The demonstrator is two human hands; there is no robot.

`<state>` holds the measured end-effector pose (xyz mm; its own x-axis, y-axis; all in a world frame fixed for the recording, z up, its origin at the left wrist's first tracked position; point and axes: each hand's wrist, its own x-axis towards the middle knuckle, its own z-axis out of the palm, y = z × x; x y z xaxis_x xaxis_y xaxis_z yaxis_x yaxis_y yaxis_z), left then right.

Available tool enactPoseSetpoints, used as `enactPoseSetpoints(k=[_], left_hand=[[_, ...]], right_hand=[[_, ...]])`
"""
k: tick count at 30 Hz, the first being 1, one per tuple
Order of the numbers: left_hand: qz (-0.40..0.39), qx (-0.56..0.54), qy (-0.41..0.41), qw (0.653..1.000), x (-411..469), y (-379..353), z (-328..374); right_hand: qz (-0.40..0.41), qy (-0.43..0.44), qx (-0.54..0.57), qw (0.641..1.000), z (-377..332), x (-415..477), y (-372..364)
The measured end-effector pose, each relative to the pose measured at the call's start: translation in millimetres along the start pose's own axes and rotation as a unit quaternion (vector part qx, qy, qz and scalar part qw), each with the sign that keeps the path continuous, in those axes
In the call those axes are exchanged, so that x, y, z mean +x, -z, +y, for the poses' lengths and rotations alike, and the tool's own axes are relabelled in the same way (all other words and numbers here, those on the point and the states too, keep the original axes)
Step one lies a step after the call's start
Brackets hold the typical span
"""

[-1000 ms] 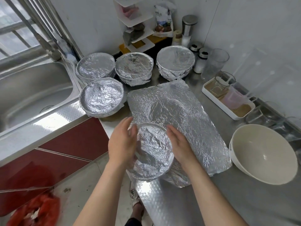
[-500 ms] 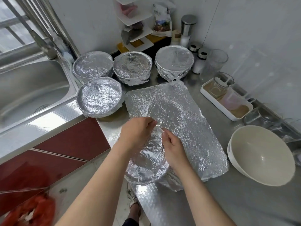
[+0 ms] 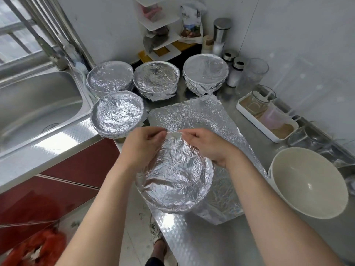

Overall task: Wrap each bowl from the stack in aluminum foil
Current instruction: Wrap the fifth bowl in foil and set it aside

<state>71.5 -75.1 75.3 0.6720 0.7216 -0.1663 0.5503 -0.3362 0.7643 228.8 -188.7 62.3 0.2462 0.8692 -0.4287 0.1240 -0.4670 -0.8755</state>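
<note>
A foil-covered bowl (image 3: 175, 179) is held tilted over the counter's front edge. My left hand (image 3: 141, 145) and my right hand (image 3: 206, 144) both pinch the foil at the bowl's far rim, fingertips almost meeting. Under and behind it lies a flat foil sheet (image 3: 194, 116) on the counter. Several wrapped bowls stand behind: one (image 3: 117, 114) near the sink, and three along the back (image 3: 109, 77), (image 3: 156, 77), (image 3: 205, 72). A bare cream bowl (image 3: 307, 181) sits at the right.
A steel sink (image 3: 34, 104) with a faucet lies at the left. A white tray (image 3: 267, 118) with glass cups, shakers (image 3: 235, 73) and a corner shelf (image 3: 161, 29) line the walls. A red bag (image 3: 36, 248) lies on the floor below.
My hands slid from the bowl's sides up to its far rim and now pinch the foil there. The bowl has tipped up toward me.
</note>
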Motion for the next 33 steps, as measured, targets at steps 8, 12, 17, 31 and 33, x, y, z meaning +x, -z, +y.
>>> enactPoseSetpoints(k=[8, 12, 17, 31, 33], left_hand=[[-0.086, -0.185, 0.102, 0.974, -8.9, 35.5, -13.5], [-0.096, -0.344, 0.137, 0.924, -20.0, 21.4, -32.4], [-0.014, -0.408, 0.169, 0.897, -26.2, 23.5, -46.8], [0.176, -0.445, 0.257, 0.839, -45.5, -30.6, -67.7], [0.193, -0.426, 0.251, 0.847, -47.2, -36.4, -74.7]], right_hand=[[0.017, 0.023, 0.008, 1.000, -27.5, 4.0, 7.0], [-0.007, 0.026, -0.008, 1.000, -28.1, 11.9, -1.9], [0.061, -0.006, 0.205, 0.977, -16.8, 9.8, 2.8], [0.110, -0.046, 0.216, 0.969, 42.3, -17.2, -50.5], [0.122, -0.053, 0.219, 0.967, 48.7, -18.4, -54.1]])
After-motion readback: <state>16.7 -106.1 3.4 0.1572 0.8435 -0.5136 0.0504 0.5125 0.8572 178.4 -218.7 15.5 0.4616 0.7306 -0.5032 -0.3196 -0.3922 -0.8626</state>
